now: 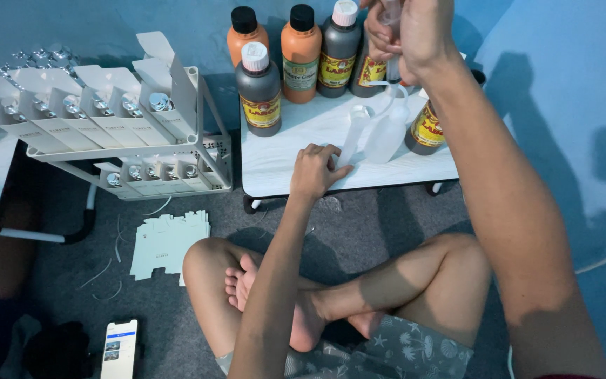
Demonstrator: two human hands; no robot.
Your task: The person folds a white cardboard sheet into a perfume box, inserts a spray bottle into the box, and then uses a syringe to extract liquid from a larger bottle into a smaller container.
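Observation:
My left hand (pixel 315 170) rests on the low white table (pixel 282 165) and grips the base of a small clear tube bottle (pixel 354 133) standing upright. My right hand (pixel 408 31) is raised at the top edge, closed on a clear syringe (pixel 392 42) whose thin hose curves down toward a translucent squeeze bottle (pixel 387 133). Several dark and orange bottles (pixel 301 52) with yellow labels stand at the back of the table; one grey bottle with a white cap (pixel 259 90) stands nearest my left hand.
A white wire rack (pixel 198 151) at the left holds several open white cartons with small capped bottles. Flat carton blanks (pixel 166 242) lie on the grey floor. A phone (pixel 120 349) lies near my crossed legs. A blue wall stands behind.

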